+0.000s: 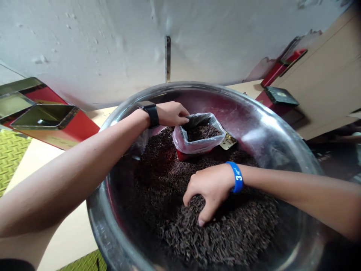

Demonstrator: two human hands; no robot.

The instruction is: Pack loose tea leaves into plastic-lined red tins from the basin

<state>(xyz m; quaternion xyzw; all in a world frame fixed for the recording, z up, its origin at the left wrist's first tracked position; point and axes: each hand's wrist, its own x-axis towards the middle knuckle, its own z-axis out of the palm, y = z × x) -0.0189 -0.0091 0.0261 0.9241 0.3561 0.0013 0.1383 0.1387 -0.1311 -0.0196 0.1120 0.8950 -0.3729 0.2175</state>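
Your left hand [172,113] pinches the plastic bag [199,139] by its rim at twelve o'clock in the steel basin [270,143], while your right hand [208,190], fingers curled tight, scoops tea leaves [231,233] at six o'clock.

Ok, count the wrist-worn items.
2. A black watch by the left hand, holding the plastic bag; a blue band by the right hand, in the dark leaves.
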